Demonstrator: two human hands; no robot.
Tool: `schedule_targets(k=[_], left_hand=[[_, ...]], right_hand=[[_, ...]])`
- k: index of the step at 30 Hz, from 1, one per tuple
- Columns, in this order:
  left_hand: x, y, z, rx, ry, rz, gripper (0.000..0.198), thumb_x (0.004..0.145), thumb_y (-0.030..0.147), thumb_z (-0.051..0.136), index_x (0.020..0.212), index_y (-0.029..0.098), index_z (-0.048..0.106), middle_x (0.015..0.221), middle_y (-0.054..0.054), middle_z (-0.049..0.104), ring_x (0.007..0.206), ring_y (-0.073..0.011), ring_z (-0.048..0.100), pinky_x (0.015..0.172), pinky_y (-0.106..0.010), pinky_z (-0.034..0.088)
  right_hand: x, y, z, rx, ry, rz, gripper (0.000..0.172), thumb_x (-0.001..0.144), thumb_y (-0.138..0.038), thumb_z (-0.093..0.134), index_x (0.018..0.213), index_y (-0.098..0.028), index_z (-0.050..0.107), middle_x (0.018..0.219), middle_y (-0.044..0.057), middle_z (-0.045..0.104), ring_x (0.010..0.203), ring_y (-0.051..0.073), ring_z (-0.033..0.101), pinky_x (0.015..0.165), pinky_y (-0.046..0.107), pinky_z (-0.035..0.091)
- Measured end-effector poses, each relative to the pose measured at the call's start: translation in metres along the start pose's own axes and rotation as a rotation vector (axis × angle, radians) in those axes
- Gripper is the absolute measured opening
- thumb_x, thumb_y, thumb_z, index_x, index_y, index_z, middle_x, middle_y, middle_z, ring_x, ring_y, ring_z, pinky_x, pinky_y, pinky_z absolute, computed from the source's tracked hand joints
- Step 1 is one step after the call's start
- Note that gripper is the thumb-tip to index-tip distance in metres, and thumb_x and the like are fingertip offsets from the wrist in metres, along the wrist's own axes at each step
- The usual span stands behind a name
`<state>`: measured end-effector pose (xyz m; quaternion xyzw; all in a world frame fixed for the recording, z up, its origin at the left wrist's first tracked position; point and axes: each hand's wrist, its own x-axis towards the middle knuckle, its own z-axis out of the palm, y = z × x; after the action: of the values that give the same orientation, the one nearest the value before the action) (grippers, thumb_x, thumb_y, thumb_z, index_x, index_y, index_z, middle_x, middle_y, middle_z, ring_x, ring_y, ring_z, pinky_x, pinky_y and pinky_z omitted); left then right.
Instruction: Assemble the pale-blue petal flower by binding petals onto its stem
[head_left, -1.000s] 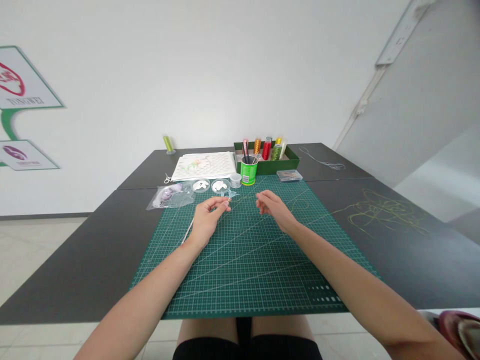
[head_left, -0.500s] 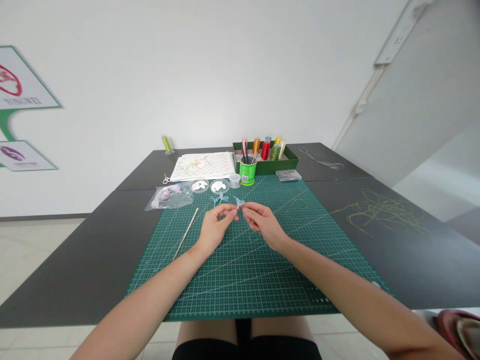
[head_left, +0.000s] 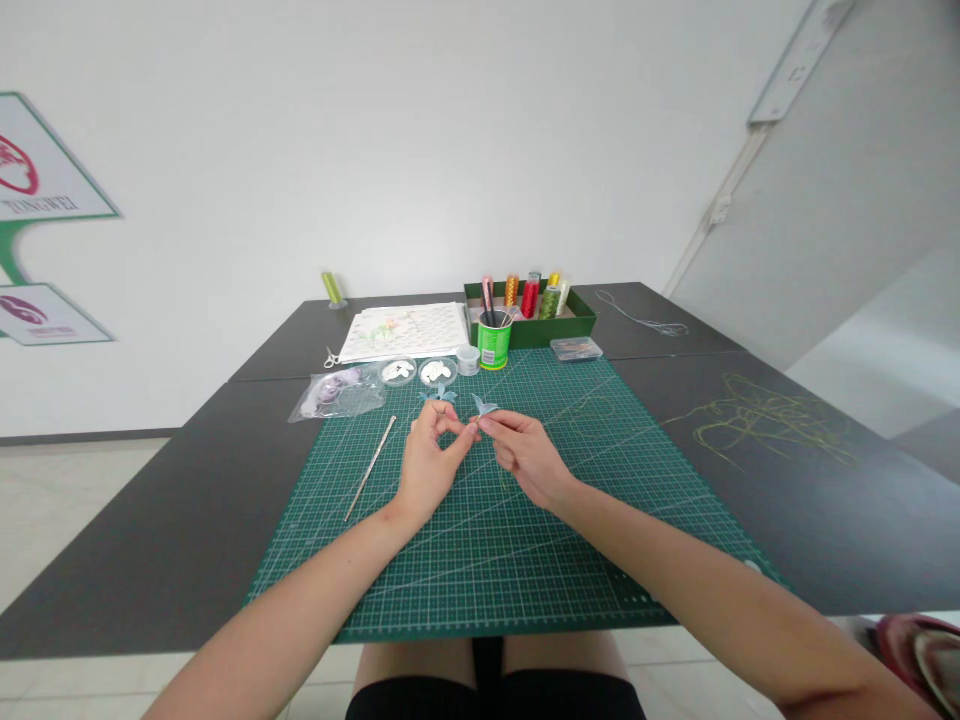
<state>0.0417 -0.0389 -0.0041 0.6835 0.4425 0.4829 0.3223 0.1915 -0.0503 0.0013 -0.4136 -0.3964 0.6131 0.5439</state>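
A small pale blue flower [head_left: 484, 406] stands up between my two hands above the green cutting mat [head_left: 480, 560]. My right hand [head_left: 521, 450] pinches it low down with thumb and index finger. My left hand [head_left: 435, 450] is closed in a pinch right beside it, its fingertips meeting at the base of the flower; the stem there is too small to make out. Behind my left hand more blue flowers [head_left: 442, 393] lie on the mat, partly hidden by the fingers. A thin silver metal rod [head_left: 370, 468] lies to the left of my left hand.
Across the back are a plastic bag [head_left: 352, 395], dishes of white pieces [head_left: 437, 372], a green can [head_left: 493, 345] with tools, and a green box [head_left: 577, 326] of thread spools. Small scissors [head_left: 331, 358] lie at left. Loose yellow-green thread [head_left: 772, 420] spreads over the table at right.
My left fingers have curled and shifted slightly, covering more of the blue flowers behind. The held flower has turned and leans a little more to the right. My hands stay together.
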Motion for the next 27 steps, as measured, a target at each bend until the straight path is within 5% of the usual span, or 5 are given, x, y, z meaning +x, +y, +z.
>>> schedule_targets(k=[6,13,22,24,27], left_hand=[[0.005,-0.006,-0.002,-0.158,-0.096,-0.030,0.029,0.096,0.048,0.048,0.106,0.022,0.056,0.079,0.000,0.064,0.077,-0.0171,0.060,0.077,-0.030,0.047],[0.013,-0.005,-0.002,-0.269,-0.315,-0.134,0.043,0.091,0.057,0.050,0.078,0.018,0.064,0.076,-0.002,0.063,0.071,-0.0153,0.054,0.072,-0.029,0.047],[0.015,-0.002,-0.006,-0.258,-0.458,-0.136,0.030,0.083,0.042,0.056,0.069,0.018,0.063,0.070,-0.002,0.065,0.070,-0.0161,0.058,0.072,-0.028,0.047],[0.019,-0.003,-0.012,-0.142,-0.439,-0.116,0.032,0.085,0.041,0.050,0.069,0.017,0.065,0.070,-0.003,0.067,0.069,-0.0172,0.060,0.071,-0.028,0.047],[0.028,-0.009,-0.025,0.251,-0.173,-0.107,0.030,0.088,0.033,0.046,0.074,0.018,0.067,0.071,-0.002,0.069,0.066,-0.0168,0.060,0.067,-0.027,0.044]], right_hand=[[0.003,-0.001,-0.002,0.009,0.020,-0.031,0.034,0.063,-0.047,0.083,0.073,-0.018,0.070,0.045,-0.010,0.030,0.043,0.004,0.019,0.042,0.024,0.012],[0.006,0.002,-0.007,-0.062,-0.022,-0.071,0.031,0.069,-0.047,0.079,0.071,-0.017,0.071,0.052,-0.005,0.045,0.044,0.004,0.025,0.043,0.025,0.014],[0.009,-0.006,-0.011,-0.090,0.092,-0.092,0.038,0.063,-0.049,0.081,0.079,-0.015,0.074,0.044,-0.009,0.035,0.043,0.005,0.023,0.042,0.024,0.015],[0.012,-0.007,-0.013,-0.099,0.131,-0.116,0.039,0.063,-0.049,0.081,0.079,-0.015,0.074,0.046,-0.008,0.038,0.043,0.005,0.024,0.043,0.024,0.015],[0.017,-0.006,-0.018,-0.117,0.176,-0.137,0.039,0.063,-0.049,0.082,0.080,-0.014,0.076,0.050,-0.006,0.043,0.045,0.005,0.026,0.043,0.024,0.016]])
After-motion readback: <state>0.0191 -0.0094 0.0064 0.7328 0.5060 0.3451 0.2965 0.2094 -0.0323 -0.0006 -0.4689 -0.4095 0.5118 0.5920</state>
